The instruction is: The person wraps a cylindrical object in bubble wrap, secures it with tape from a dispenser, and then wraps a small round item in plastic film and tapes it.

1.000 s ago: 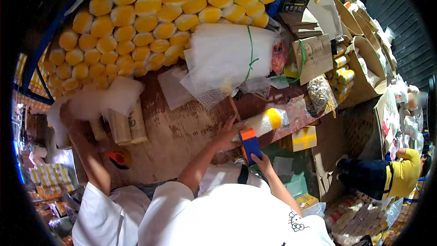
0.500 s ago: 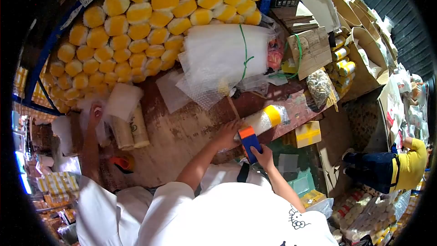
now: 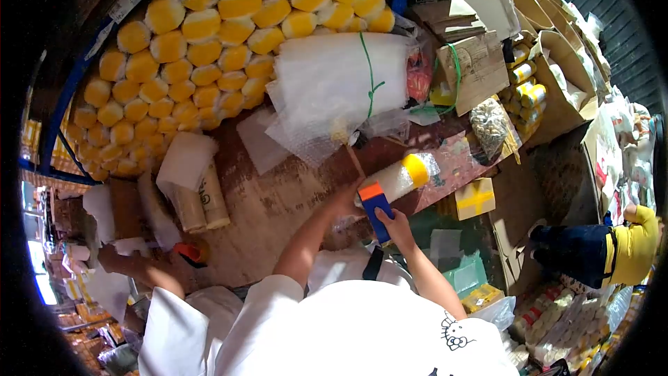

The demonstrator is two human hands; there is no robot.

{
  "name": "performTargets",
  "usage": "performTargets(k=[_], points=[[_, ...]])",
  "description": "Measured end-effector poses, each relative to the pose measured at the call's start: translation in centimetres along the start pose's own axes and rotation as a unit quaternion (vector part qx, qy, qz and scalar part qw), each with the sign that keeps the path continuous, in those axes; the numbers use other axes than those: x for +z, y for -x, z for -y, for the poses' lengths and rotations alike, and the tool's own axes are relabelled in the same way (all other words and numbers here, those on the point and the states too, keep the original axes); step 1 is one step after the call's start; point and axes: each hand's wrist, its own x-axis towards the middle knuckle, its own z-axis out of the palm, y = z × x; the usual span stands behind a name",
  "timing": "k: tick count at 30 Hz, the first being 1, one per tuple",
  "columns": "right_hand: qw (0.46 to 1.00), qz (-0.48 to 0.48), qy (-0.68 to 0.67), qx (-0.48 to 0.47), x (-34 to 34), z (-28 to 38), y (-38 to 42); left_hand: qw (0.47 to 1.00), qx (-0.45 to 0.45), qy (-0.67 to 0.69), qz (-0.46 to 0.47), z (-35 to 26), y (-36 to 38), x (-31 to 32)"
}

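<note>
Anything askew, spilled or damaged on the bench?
No obvious spill. The tabletop looks worn: its dark red surface is patchy and pale left of the wrapped roll. Bubble wrap also sticks out askew at the lower left of the green-tied stack, out of line with it.

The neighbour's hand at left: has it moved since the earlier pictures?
Yes: the neighbour's hand has moved down the view, lower than the beige rolls.

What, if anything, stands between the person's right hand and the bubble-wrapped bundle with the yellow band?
The blue-and-orange tool held in the right hand does, its orange end at the left end of the bundle. Nothing else visible does.
</note>
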Motion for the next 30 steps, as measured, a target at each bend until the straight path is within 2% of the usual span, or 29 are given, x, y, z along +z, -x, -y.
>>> performTargets(k=[2, 3, 4, 5, 7, 8, 9, 11, 12, 14, 18, 20, 24, 26, 27, 29, 30], points=[[1.000, -0.010, 0.005, 0.017, -0.5, 2.1, 3.2, 1.000, 0.007, 0.000, 0.010, -0.2, 0.3, -0.6], [0.999, -0.025, 0.013, 0.025, -0.8, 2.9, 4.2, 0.998, -0.035, 0.012, 0.044, -2.3, 0.5, -2.2], [0.992, -0.064, 0.109, 0.025, -1.7, 1.4, 5.1, 0.994, -0.076, 0.021, 0.082, -3.4, 0.4, -3.2], [0.993, -0.056, 0.090, 0.045, -2.9, -1.4, 5.9, 0.992, -0.077, 0.019, 0.095, -1.4, -0.1, -2.1], [0.988, -0.054, 0.095, 0.108, -4.8, -2.9, 9.2, 0.998, -0.008, -0.006, 0.063, 3.9, -0.7, 1.6], [0.986, -0.066, 0.088, 0.126, -5.0, -3.8, 10.3, 0.997, -0.010, -0.003, 0.076, 3.5, -0.5, 1.4], [0.985, -0.070, 0.079, 0.137, -4.8, -4.3, 10.6, 0.996, -0.047, 0.034, 0.073, 2.0, -0.2, 0.2], [0.986, -0.056, 0.076, 0.136, -4.1, -4.9, 10.1, 0.989, -0.088, 0.092, 0.075, -0.6, -0.2, -2.2], [0.981, -0.049, 0.095, 0.161, -3.5, -4.7, 9.5, 0.989, -0.087, 0.085, 0.088, -1.1, -0.3, -2.8], [0.985, -0.053, 0.092, 0.136, -2.2, -6.2, 7.8, 0.992, -0.078, 0.005, 0.096, -1.4, -0.9, -4.0], [0.982, -0.051, 0.105, 0.148, -1.2, -2.8, 5.1, 0.983, -0.116, 0.036, 0.134, 1.4, -1.8, -5.7], [0.980, -0.120, 0.147, 0.054, 0.3, -3.8, 2.7, 0.984, -0.127, 0.083, 0.098, -0.1, -1.8, -7.9], [0.973, -0.089, 0.196, 0.088, 0.7, -1.3, 0.0, 0.985, -0.142, 0.069, 0.065, -2.4, -1.6, -10.3], [0.978, -0.054, 0.182, 0.089, 0.6, -1.0, -0.5, 0.990, -0.134, 0.029, -0.011, -6.1, -1.8, -10.5], [0.978, -0.054, 0.181, 0.088, 0.6, -1.1, -0.7, 0.991, -0.133, 0.029, -0.011, -6.5, -2.3, -9.7], [0.981, -0.061, 0.167, 0.078, 0.7, -1.7, -0.8, 0.980, -0.053, -0.188, 0.036, -7.0, -3.4, -7.9], [0.981, -0.062, 0.169, 0.077, 0.5, -1.5, -0.6, 0.981, -0.051, -0.186, 0.035, -6.9, -3.6, -7.0]])
